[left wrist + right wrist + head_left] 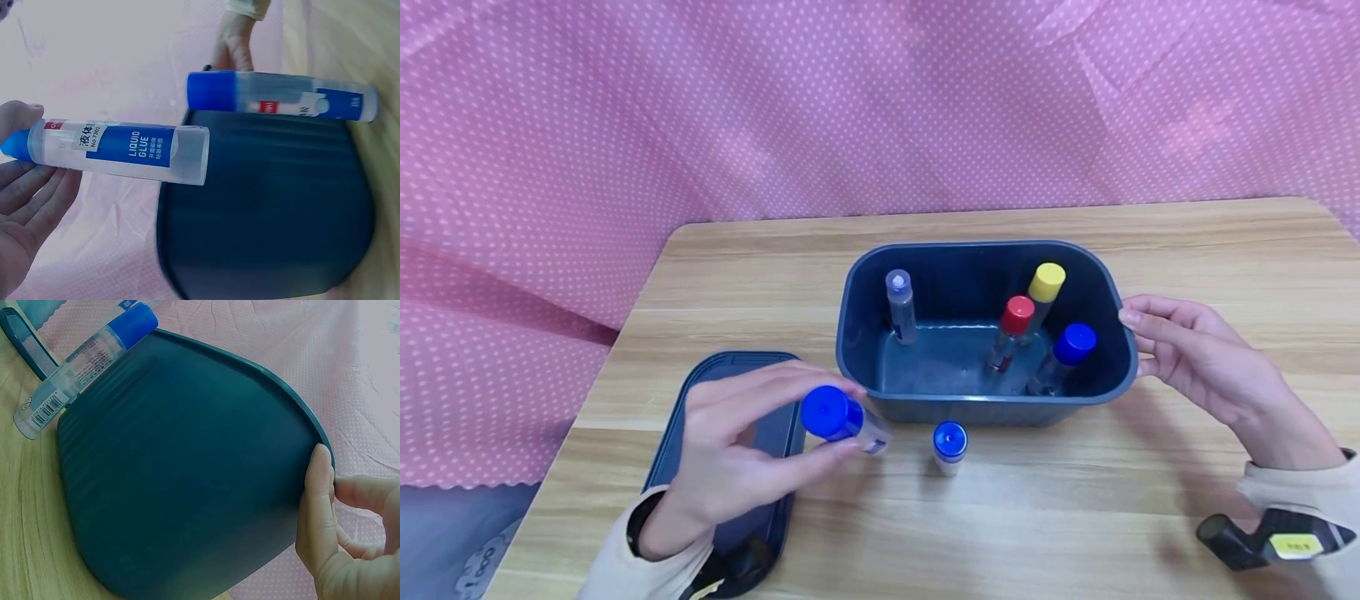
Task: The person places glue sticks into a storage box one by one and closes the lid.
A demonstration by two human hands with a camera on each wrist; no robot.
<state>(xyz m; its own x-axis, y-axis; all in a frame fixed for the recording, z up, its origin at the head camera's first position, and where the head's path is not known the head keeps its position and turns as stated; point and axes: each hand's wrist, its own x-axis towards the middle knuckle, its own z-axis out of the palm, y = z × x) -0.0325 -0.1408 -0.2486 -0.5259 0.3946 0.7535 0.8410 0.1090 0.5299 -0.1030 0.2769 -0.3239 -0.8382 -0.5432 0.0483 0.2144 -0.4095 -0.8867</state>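
Note:
My left hand grips a clear liquid glue bottle by its blue cap end, thumb on one side and fingers on the other. It is held up in front of the near left corner of a dark blue plastic bin. Another blue-capped glue bottle stands on the table before the bin's near wall. With my right hand I pinch the bin's right rim. Inside the bin stand a red-capped bottle, a yellow-capped bottle, a blue-capped bottle and a bottle with a translucent top.
A flat dark blue lid lies on the wooden table at the left, partly under my left hand and forearm in the head view. Pink dotted cloth hangs behind the table and along its left side.

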